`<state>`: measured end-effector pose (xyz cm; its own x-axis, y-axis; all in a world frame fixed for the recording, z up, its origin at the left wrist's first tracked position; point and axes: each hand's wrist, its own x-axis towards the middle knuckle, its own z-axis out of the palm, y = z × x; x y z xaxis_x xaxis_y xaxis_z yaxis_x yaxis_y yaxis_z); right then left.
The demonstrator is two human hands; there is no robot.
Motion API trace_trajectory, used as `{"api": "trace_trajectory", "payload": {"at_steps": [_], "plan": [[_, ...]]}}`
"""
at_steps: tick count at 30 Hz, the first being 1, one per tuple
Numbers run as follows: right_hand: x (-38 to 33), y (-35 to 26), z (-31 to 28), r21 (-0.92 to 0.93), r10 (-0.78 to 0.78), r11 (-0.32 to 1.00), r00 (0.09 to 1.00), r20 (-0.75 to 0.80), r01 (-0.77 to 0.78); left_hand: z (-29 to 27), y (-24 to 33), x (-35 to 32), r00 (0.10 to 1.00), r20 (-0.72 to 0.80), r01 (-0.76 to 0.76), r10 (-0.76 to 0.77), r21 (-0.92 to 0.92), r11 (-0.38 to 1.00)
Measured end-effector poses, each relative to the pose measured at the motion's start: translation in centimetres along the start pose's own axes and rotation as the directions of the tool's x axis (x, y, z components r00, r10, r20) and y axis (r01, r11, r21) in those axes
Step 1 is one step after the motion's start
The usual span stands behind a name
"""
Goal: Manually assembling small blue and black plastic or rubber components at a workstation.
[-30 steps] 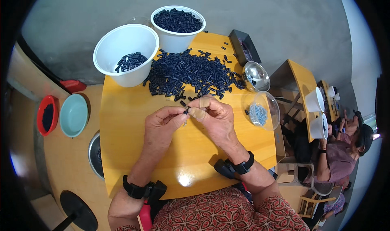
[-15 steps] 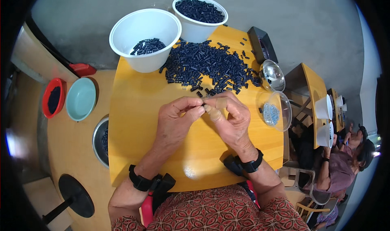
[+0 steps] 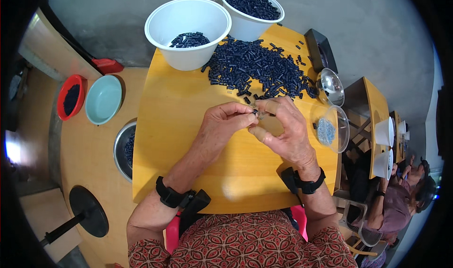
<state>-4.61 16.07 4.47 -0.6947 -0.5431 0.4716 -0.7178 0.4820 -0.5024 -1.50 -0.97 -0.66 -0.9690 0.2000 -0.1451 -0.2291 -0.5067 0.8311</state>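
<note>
My left hand (image 3: 222,129) pinches a small black plastic piece (image 3: 255,112) between thumb and fingertips, over the wooden table. Right beside it, my right hand (image 3: 288,131) has thumb and index finger spread apart, with tape-like wraps on its fingers; nothing shows gripped in it. Its index fingertip is very near the black piece; whether they touch I cannot tell. Just beyond both hands spreads a large heap of small black tubular pieces (image 3: 262,65), with a few strays at its near edge.
Behind the heap stand a white tub (image 3: 158,29) with some pieces and a fuller white tub (image 3: 245,29). Along the right edge are a black tray (image 3: 314,37), a metal bowl (image 3: 336,86) and a clear container (image 3: 343,131) of tiny silvery parts. A metal basin (image 3: 118,150) sits left, below table level.
My right thumb and index finger have opened away from the piece, which my left hand still pinches. The whole view has shifted, with the table appearing farther right and higher.
</note>
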Motion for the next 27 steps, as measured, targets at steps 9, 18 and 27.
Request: {"api": "trace_trajectory", "payload": {"at_steps": [9,18,27], "plan": [[0.5,0.6,0.3,-0.135,-0.142,0.98,0.99,0.026,0.144,-0.2,0.3,0.0,1.0,-0.008,0.004,-0.004,-0.004,1.0],[0.5,0.4,0.1,-0.183,-0.168,0.969,0.986,0.007,0.167,-0.4,0.3,-0.2,1.0,0.02,0.0,-0.004,0.18,0.984],[1.5,0.0,-1.3,-0.187,-0.147,0.967,0.98,0.135,0.171,0.0,0.1,-0.2,0.999,-0.027,-0.029,0.034,0.164,0.986]]}}
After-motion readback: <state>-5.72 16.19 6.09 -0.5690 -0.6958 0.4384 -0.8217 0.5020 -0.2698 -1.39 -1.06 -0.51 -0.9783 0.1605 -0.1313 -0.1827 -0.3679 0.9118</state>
